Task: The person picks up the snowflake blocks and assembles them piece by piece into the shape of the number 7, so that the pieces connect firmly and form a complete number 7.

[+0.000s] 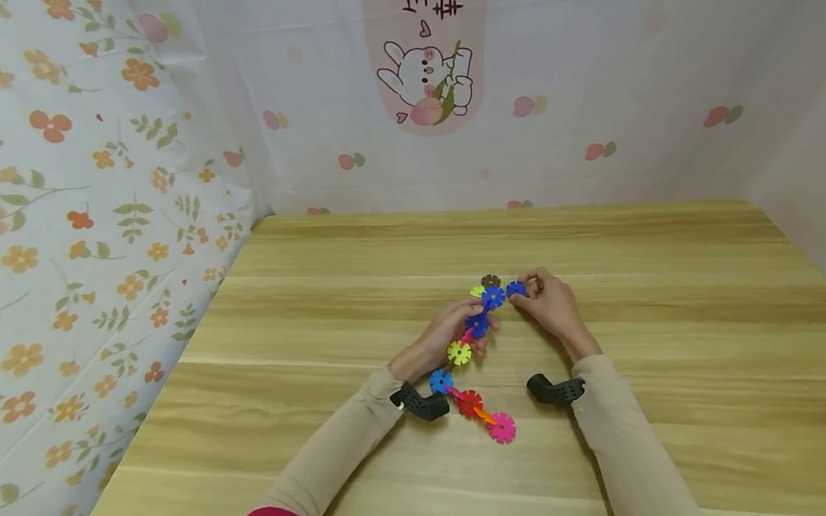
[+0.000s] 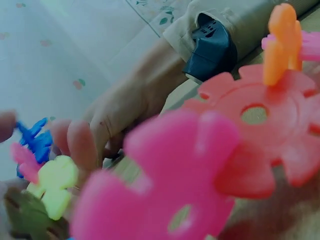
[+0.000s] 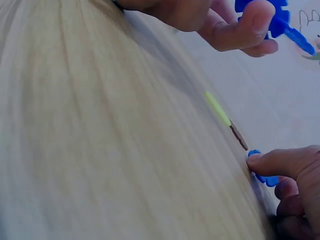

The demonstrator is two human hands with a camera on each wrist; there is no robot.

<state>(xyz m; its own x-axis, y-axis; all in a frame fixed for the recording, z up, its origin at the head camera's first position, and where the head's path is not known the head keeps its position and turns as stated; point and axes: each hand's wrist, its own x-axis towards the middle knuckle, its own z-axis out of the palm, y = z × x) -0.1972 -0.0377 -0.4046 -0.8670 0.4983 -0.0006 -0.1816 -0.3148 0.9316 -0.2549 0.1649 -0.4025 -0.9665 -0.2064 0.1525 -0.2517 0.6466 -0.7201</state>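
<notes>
My left hand (image 1: 440,335) holds a chain of notched plastic snowflake discs near its upper end, thumb on a blue disc (image 1: 477,325). Another blue disc (image 1: 493,297) tops the chain. Below the hand it runs through a yellow-green disc (image 1: 459,352), a light blue disc (image 1: 441,382) and a red disc (image 1: 470,404) to a pink disc (image 1: 503,428) at its end. The right hand (image 1: 552,302) pinches a loose blue disc (image 1: 516,289) between thumb and fingers, close beside the chain's top. In the right wrist view this loose disc (image 3: 270,180) is partly hidden by the thumb.
A yellow-green disc (image 3: 217,107) and a brown disc (image 3: 238,135) lie flat on the wooden table (image 1: 666,305), just beyond the hands. Black wrist cameras (image 1: 421,402) sit on both forearms. A printed white curtain (image 1: 573,78) hangs behind the table, a floral one (image 1: 102,231) at its left.
</notes>
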